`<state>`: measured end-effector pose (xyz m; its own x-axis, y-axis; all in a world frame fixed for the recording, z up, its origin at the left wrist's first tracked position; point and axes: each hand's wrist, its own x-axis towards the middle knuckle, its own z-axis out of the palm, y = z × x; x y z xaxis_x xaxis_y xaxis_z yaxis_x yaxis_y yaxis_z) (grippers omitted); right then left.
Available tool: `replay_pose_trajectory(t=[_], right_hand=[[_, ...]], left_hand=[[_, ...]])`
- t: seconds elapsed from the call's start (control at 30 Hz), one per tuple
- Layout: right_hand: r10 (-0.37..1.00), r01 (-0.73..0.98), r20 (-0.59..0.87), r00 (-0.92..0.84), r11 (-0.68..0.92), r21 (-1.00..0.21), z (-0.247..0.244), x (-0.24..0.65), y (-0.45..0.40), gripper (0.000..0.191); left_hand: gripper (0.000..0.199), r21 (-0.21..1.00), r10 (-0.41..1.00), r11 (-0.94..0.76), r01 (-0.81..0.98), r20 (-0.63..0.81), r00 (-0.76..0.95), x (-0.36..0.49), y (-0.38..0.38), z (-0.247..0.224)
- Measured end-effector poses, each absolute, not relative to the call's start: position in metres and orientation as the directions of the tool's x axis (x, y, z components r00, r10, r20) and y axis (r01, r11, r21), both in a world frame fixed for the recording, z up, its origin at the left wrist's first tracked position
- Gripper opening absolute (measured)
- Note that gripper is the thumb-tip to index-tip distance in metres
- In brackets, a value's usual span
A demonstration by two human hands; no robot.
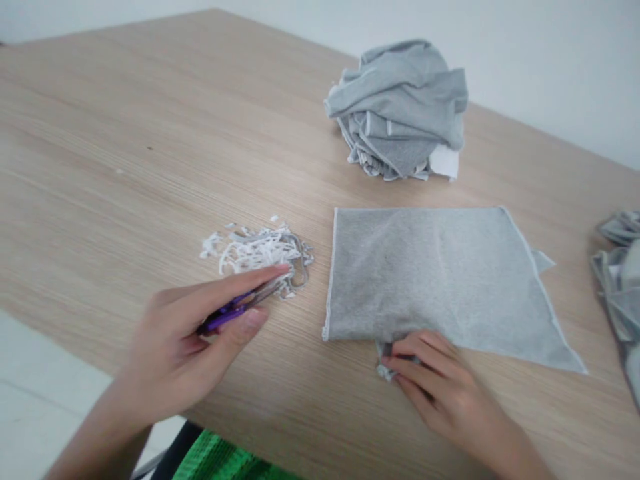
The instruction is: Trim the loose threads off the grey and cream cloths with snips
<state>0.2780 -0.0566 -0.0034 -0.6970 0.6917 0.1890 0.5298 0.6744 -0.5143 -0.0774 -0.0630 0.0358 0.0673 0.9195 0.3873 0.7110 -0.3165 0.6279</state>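
Observation:
My left hand (193, 340) is closed around small purple-handled thread snips (233, 312), whose metal tips point at a heap of white and grey thread scraps (260, 250). A grey piece of fabric (425, 273) with white overlocked edges lies flat on the table to the right of the scraps. At its near edge, my right hand (440, 380) pinches a small bunched part of the cloth, where a bit of white edging sticks out. The fingers hide most of that gathered part.
A crumpled pile of grey fabric pieces (400, 107) stands at the back of the wooden table (125, 147), near the white wall. More grey cloth (620, 287) is at the right edge. Green mesh fabric (220, 460) shows below the table's front edge.

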Motion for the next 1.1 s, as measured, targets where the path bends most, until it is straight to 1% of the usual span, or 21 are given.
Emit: replay_pose_trajectory(t=[0.07,0.13,0.23,0.3,0.4,0.47,0.53,0.7,0.77,0.93,1.1], right_hand=[[0.721,0.476,0.271,-0.638,0.646,-0.597,-0.007,0.278,-0.056,0.031],[0.765,0.415,0.315,-0.563,0.590,-0.693,-0.007,0.276,-0.054,0.032],[0.816,0.334,0.289,-0.501,0.490,-0.805,-0.005,0.274,-0.050,0.031],[0.847,0.278,0.273,-0.456,0.427,-0.860,-0.004,0.274,-0.048,0.030],[0.893,0.202,0.271,-0.359,0.358,-0.912,-0.006,0.278,-0.049,0.027],[0.912,0.164,0.265,-0.311,0.327,-0.931,-0.009,0.280,-0.050,0.024],[0.924,0.127,0.254,-0.287,0.299,-0.946,-0.010,0.281,-0.051,0.022],[0.949,0.014,0.230,-0.216,0.239,-0.971,-0.009,0.280,-0.049,0.023],[0.952,-0.006,0.224,-0.208,0.228,-0.974,-0.007,0.280,-0.047,0.023],[0.957,-0.020,0.203,-0.208,0.203,-0.979,-0.005,0.280,-0.045,0.021],[0.956,-0.027,0.188,-0.224,0.187,-0.982,-0.005,0.280,-0.045,0.024]], left_hand=[[0.037,0.631,0.920,-0.352,0.691,0.370,0.130,-0.068,-0.061,0.038],[0.039,0.641,0.905,-0.418,0.644,0.357,0.231,-0.055,-0.057,0.042],[0.038,0.660,0.852,-0.514,0.548,0.323,0.411,-0.031,-0.048,0.051],[0.037,0.647,0.808,-0.560,0.517,0.289,0.514,-0.013,-0.040,0.057],[0.037,0.620,0.742,-0.608,0.495,0.222,0.633,0.010,-0.028,0.064],[0.036,0.615,0.708,-0.625,0.481,0.185,0.682,0.023,-0.021,0.064],[0.035,0.612,0.681,-0.643,0.461,0.182,0.709,0.033,-0.015,0.062],[0.035,0.637,0.634,-0.679,0.365,0.257,0.730,0.043,-0.009,0.049],[0.035,0.640,0.624,-0.689,0.342,0.283,0.729,0.043,-0.009,0.044],[0.036,0.582,0.612,-0.735,0.347,0.349,0.710,0.040,-0.011,0.036],[0.037,0.519,0.610,-0.765,0.382,0.396,0.686,0.041,-0.013,0.028]])
